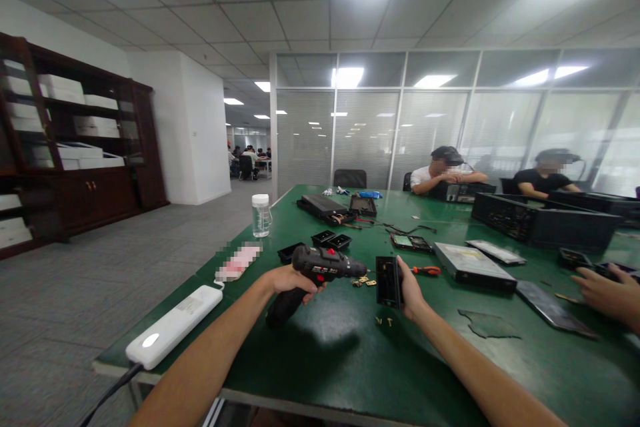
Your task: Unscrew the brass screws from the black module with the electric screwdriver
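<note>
My left hand point(295, 282) is wrapped round the grip of a black cordless drill point(325, 263) with red marks, its chuck pointing right. In my right hand point(411, 288) is a small black open-sided box point(389, 282), held up over the table with its hollow side turned toward me. The drill's front end is close to the box; I cannot tell whether its bit touches it. Small brass-coloured pieces point(362, 281) lie between and behind the two, and a few loose screws point(384, 321) lie below the box. Behind my right hand is an orange-handled screwdriver point(426, 271).
Black trays point(332, 240) and a dark device case point(323, 207) stand behind the drill. A silver drive point(474, 268) and broken glass point(487, 324) lie right. A white power strip point(175, 325), phone and bottle point(261, 215) line the left edge. Another person's hands point(607, 290) work at right.
</note>
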Motion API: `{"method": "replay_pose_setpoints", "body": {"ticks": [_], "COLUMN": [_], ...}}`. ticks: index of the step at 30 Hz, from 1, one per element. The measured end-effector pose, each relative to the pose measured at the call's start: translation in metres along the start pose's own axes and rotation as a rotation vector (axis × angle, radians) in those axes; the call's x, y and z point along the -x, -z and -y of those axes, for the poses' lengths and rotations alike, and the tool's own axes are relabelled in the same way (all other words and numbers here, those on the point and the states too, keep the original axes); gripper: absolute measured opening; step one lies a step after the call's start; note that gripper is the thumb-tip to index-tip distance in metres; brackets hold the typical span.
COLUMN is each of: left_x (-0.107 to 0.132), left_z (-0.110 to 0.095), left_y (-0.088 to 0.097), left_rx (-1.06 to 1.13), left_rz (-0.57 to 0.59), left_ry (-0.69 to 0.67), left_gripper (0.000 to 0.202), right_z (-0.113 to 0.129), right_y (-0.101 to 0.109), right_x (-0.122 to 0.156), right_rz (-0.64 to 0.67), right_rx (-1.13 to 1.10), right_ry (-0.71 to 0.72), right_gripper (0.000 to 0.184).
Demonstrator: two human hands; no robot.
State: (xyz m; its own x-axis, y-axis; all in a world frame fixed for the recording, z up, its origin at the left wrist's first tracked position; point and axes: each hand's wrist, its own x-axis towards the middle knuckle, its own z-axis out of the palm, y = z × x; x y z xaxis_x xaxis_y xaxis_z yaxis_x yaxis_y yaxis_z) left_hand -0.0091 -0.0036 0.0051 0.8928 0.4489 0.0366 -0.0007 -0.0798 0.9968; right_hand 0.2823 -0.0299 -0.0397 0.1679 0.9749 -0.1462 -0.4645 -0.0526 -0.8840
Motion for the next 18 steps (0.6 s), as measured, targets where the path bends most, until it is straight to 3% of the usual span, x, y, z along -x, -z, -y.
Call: {"method": "replay_pose_setpoints", "body": {"ticks": [18], "left_x": [0.0008], "left_z": [-0.0023], "left_y": [-0.0016], "left_rx": [-0.007], "left_rz": [0.003], "left_ry": [0.002], "left_gripper": [0.033], "right_z": [-0.0014], "right_y": [0.002], "right_x": [-0.0036], "right_rz": [0.015], "right_rx": [-0.013], "right_ry": [-0.005], "right_gripper": [0.039]}}
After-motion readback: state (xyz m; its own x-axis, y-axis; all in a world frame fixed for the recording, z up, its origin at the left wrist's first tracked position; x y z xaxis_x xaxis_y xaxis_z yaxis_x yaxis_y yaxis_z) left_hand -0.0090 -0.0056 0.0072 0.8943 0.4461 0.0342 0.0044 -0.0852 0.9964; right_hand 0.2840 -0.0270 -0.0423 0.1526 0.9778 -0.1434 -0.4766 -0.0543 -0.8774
